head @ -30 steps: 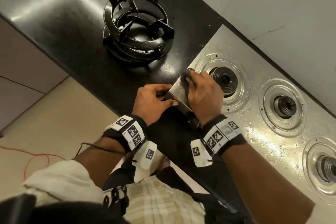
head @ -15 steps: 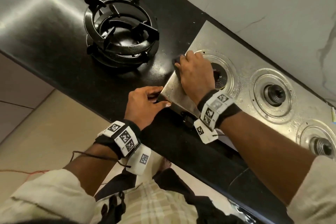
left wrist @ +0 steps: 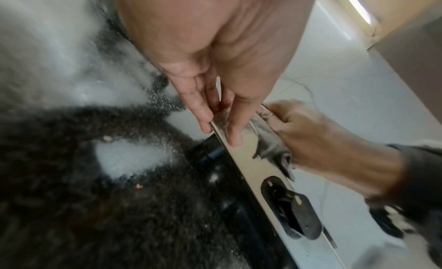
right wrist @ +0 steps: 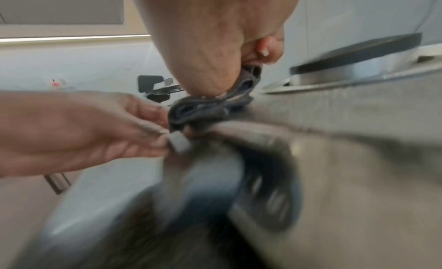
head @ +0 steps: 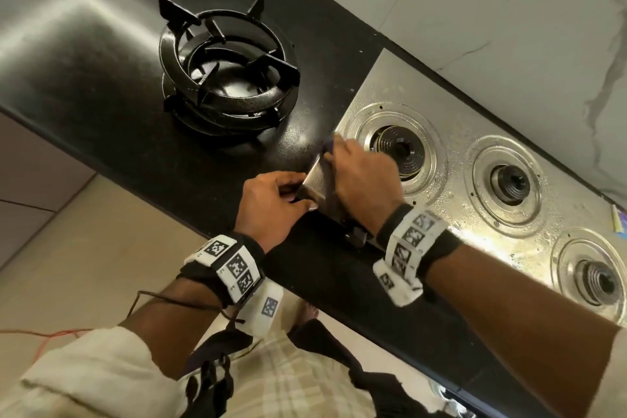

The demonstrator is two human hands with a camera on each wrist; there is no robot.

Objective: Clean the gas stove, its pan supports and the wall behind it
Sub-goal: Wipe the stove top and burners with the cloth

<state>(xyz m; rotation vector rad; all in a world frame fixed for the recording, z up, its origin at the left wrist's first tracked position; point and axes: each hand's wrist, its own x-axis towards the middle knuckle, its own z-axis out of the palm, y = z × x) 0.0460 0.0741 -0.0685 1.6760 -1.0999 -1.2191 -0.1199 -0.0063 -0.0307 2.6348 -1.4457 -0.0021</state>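
Observation:
The steel gas stove (head: 454,132) lies along the black counter with three bare burners. My left hand (head: 271,204) pinches the stove's front left corner (left wrist: 229,133), thumb on the front face and fingers on the side. My right hand (head: 359,173) grips a bunched dark grey cloth (right wrist: 210,106) and presses it on the stove's left edge beside the first burner (head: 400,149). In the head view only a tip of the cloth (head: 327,146) shows past the fingers. Stacked black pan supports (head: 227,78) sit on the counter to the left. The pale marbled wall (head: 492,10) runs behind the stove.
A black control knob (left wrist: 301,214) sits on the stove's front panel just below my right wrist. The counter (head: 84,44) left of the pan supports is bare and glossy. An orange cable (head: 51,336) lies on the floor at lower left.
My right hand has slid the cloth along the stove's left edge, out toward the back and then a little nearer. My left hand has kept its pinch on the corner.

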